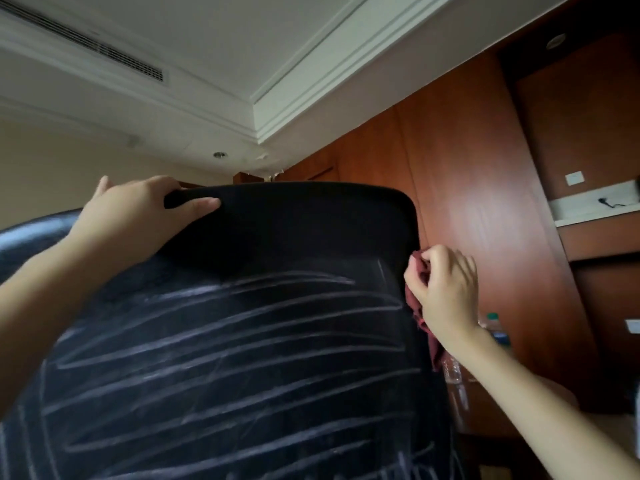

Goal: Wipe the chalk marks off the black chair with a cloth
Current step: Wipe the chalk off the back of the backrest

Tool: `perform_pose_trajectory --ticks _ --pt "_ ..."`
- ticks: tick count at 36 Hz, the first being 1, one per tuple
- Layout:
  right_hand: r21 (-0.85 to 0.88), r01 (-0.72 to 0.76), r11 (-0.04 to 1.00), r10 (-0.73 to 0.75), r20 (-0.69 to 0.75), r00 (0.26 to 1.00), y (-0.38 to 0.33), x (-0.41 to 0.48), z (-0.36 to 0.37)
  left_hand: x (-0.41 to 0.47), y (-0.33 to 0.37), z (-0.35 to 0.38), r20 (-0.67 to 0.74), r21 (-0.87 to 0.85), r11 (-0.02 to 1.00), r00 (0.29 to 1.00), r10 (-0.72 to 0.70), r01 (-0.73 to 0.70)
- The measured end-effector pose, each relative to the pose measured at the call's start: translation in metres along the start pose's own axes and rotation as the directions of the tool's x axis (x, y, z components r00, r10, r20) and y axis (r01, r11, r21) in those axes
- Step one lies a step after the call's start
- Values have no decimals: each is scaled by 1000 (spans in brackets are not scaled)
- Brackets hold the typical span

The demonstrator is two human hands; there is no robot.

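Head cam is tilted way up, so you get the hands plus a lot of ceiling. Left hand (138,209) is gripping the top edge of the black chair (294,230), thumb on the near face and fingers curled over the far side of the rim. Right hand (445,289) is at the chair's right edge, fingers bunched around a dark red cloth (420,268), with the rest of the cloth hanging down below the wrist along the side of the backrest. Cloth is touching or just beside the edge, can't really tell which.

Chalk marks (242,358) cover most of the backrest: long white scribbled lines running side to side, from about the middle down to the bottom of the frame. The strip near the top, under the left hand, looks plain black with only a faint haze.

Behind the right arm there's a plastic water bottle (453,370) and another bottle with a green cap (493,322), both blurry. Reddish wood wall panels (467,185) fill the right side, with a white ledge (595,211) that has a black plug on it. Up top is a white ceiling with an air vent (86,41) and a recessed light (219,154).
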State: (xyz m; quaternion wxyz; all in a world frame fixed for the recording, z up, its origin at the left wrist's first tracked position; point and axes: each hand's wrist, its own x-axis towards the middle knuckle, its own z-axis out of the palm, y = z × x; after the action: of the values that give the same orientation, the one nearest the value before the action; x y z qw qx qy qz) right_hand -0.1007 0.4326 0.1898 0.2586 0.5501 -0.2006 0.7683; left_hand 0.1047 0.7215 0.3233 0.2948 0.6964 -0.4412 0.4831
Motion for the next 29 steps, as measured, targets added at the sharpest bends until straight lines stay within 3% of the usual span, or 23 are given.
perform_pose_trajectory --ticks 4,9,14,19,23,29 --pt "48 106 993 -103 -67 992 -31 36 4 6 -15 8 -17 26 999 999 40 -39" --pt "182 285 941 -254 -174 951 -123 83 14 4 -26 11 -72 27 997 995 75 -73" --pt "200 414 888 -380 -187 906 -194 94 22 -5 -37 7 -183 31 996 979 85 -81" --pt "132 481 867 -464 -140 875 -163 76 17 -8 -48 5 -112 -43 998 992 50 -55" --pt "50 506 861 -498 -112 860 -105 50 4 -7 -48 8 -129 -5 999 990 50 -51" --pt "-55 392 918 -392 16 920 -27 15 -13 -5 -32 12 -92 51 998 995 27 -22"
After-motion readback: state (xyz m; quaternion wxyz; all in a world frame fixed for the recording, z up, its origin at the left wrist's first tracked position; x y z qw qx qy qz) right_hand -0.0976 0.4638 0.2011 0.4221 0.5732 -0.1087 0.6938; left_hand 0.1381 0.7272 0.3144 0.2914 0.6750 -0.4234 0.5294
